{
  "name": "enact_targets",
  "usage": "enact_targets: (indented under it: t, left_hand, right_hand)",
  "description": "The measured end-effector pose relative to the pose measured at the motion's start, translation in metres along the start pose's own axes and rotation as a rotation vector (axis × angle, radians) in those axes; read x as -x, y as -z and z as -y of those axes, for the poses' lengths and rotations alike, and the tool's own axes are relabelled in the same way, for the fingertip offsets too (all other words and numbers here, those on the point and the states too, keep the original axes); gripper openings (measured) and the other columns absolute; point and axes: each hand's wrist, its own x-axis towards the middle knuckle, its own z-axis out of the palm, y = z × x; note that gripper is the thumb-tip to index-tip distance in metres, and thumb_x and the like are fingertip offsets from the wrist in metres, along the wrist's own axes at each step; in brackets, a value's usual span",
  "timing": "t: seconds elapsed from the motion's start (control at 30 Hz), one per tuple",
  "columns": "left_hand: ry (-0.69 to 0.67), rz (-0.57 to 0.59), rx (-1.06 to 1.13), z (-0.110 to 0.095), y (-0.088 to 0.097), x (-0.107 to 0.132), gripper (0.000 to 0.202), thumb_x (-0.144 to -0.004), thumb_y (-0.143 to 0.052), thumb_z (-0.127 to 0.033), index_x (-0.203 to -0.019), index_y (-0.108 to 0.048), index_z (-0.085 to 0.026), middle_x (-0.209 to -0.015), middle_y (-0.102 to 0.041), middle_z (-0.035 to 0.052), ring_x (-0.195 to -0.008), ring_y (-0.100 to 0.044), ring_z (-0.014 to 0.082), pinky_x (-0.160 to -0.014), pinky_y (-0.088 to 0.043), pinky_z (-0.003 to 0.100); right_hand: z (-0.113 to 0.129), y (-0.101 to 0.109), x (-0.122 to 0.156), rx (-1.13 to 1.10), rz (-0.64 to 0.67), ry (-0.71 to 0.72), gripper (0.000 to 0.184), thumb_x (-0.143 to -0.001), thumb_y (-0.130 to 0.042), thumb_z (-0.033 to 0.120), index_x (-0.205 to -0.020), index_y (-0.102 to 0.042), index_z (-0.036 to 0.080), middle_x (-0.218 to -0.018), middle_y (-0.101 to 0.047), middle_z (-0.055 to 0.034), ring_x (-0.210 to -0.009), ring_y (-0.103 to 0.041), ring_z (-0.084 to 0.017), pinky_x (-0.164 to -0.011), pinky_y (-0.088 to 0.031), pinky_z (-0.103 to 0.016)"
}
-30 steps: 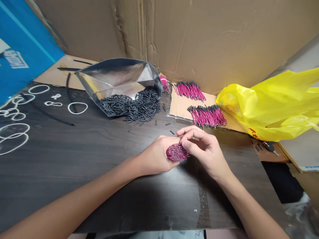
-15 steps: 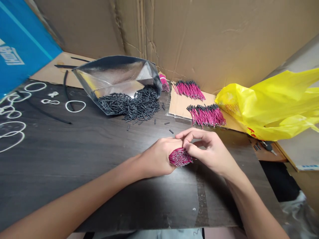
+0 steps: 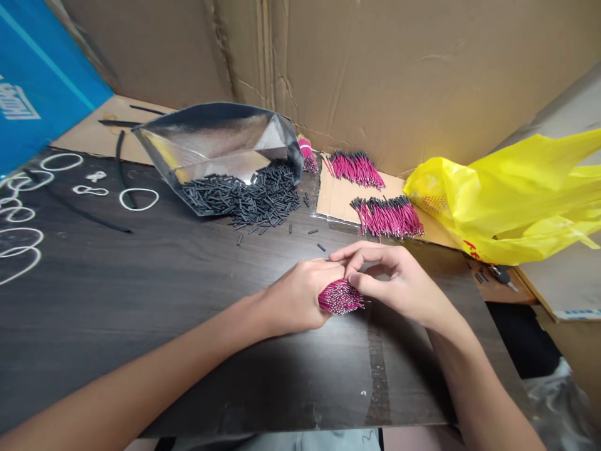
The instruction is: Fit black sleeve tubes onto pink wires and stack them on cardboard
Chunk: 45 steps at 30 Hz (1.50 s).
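My left hand point(image 3: 295, 297) is closed round a bundle of short pink wires point(image 3: 340, 298) with bare metal tips, held just above the dark wooden table point(image 3: 141, 294). My right hand point(image 3: 399, 282) sits against the bundle's tip end, thumb and forefinger pinched at the top of the wires. What the pinch holds is too small to make out. A silver foil bag point(image 3: 220, 147) lies open behind, spilling small black tubes point(image 3: 253, 197) onto the table.
Two heaps of pink wires with black ends point(image 3: 387, 216) lie on a cardboard sheet point(image 3: 335, 197) at the back right, beside a yellow plastic bag point(image 3: 511, 200). White rubber bands point(image 3: 138, 199) and a black cable are at the left. A cardboard wall stands behind, a blue box point(image 3: 42, 69) far left.
Both hands with the wire bundle have shifted slightly right and toward me on the table. The right fingers stay pinched at the bundle's tips.
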Motion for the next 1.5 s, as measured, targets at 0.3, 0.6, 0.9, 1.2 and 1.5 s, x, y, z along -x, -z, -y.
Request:
enact_targets:
  t: [0.3, 0.6, 0.9, 1.2, 1.5]
  left_hand:
    - [0.013, -0.001, -0.050, -0.003, 0.005, -0.001, 0.019, -0.081, -0.059, -0.007, -0.098, -0.065, -0.013, -0.090, -0.071, 0.0065, -0.080, -0.067, 0.0193, -0.075, -0.051, 0.029]
    - [0.130, -0.063, 0.067, -0.010, 0.011, -0.004, 0.015, -0.081, -0.064, -0.010, -0.095, -0.068, -0.013, -0.086, -0.073, 0.0033, -0.073, -0.066, 0.0143, -0.069, -0.049, 0.024]
    - [0.212, -0.067, 0.102, -0.007, 0.010, -0.003, 0.013, -0.082, -0.062, -0.011, -0.093, -0.068, -0.014, -0.081, -0.068, 0.0003, -0.067, -0.058, 0.0116, -0.064, -0.044, 0.023]
    - [0.220, -0.055, 0.065, -0.008, 0.011, -0.003, 0.005, -0.080, -0.063, -0.013, -0.085, -0.065, -0.014, -0.071, -0.061, -0.0010, -0.061, -0.051, 0.0109, -0.059, -0.039, 0.023]
    - [0.301, -0.055, 0.094, -0.010, 0.015, -0.004, 0.024, -0.074, -0.062, -0.008, -0.096, -0.069, -0.014, -0.082, -0.070, 0.0004, -0.069, -0.061, 0.0130, -0.064, -0.044, 0.023]
  right_hand:
    - [-0.012, 0.004, -0.005, -0.232, -0.127, 0.102, 0.018, -0.090, -0.066, 0.018, -0.072, -0.069, 0.018, -0.101, -0.071, -0.0041, -0.085, -0.066, -0.016, -0.075, -0.053, -0.030]
    - [-0.017, 0.007, -0.009, -0.301, -0.018, 0.147, 0.019, -0.100, -0.060, 0.028, -0.101, -0.079, 0.023, -0.109, -0.070, -0.0053, -0.091, -0.066, -0.015, -0.070, -0.055, -0.026]
    - [-0.022, 0.013, -0.008, -0.312, 0.056, 0.209, 0.016, -0.094, -0.069, 0.020, -0.107, -0.077, 0.026, -0.118, -0.068, -0.0043, -0.110, -0.063, -0.019, -0.084, -0.055, -0.030]
    - [-0.022, 0.005, -0.009, -0.372, 0.007, 0.225, 0.005, -0.092, -0.074, 0.026, -0.095, -0.076, 0.025, -0.111, -0.068, -0.0042, -0.102, -0.062, -0.017, -0.081, -0.053, -0.029]
    - [-0.021, 0.002, -0.016, -0.792, -0.253, 0.089, 0.016, -0.090, -0.072, 0.035, -0.095, -0.061, 0.025, -0.098, -0.061, -0.0016, -0.081, -0.058, -0.014, -0.057, -0.050, -0.021]
